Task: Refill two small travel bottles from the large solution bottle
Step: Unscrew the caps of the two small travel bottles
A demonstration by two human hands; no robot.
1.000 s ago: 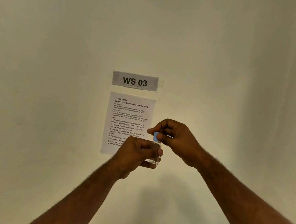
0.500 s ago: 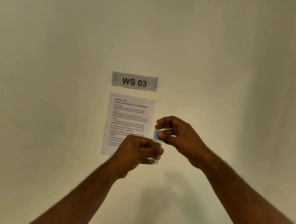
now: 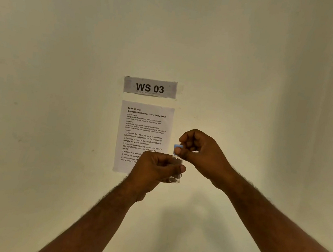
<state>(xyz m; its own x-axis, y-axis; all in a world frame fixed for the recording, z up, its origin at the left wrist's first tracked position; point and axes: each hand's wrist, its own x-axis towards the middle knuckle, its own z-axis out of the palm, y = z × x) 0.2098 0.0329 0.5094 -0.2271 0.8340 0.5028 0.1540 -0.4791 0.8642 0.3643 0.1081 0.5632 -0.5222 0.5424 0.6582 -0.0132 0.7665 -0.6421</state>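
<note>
Two grips, one bottle

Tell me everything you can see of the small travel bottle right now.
The small travel bottle is a clear, glass-like vial held upright in mid-air before the wall. A light blue cap sits on its top. The left hand grips its body, thumb across the front, hiding most of it; only the bottom and a strip below the cap show. The right hand pinches the cap. Its liquid level cannot be told.
</note>
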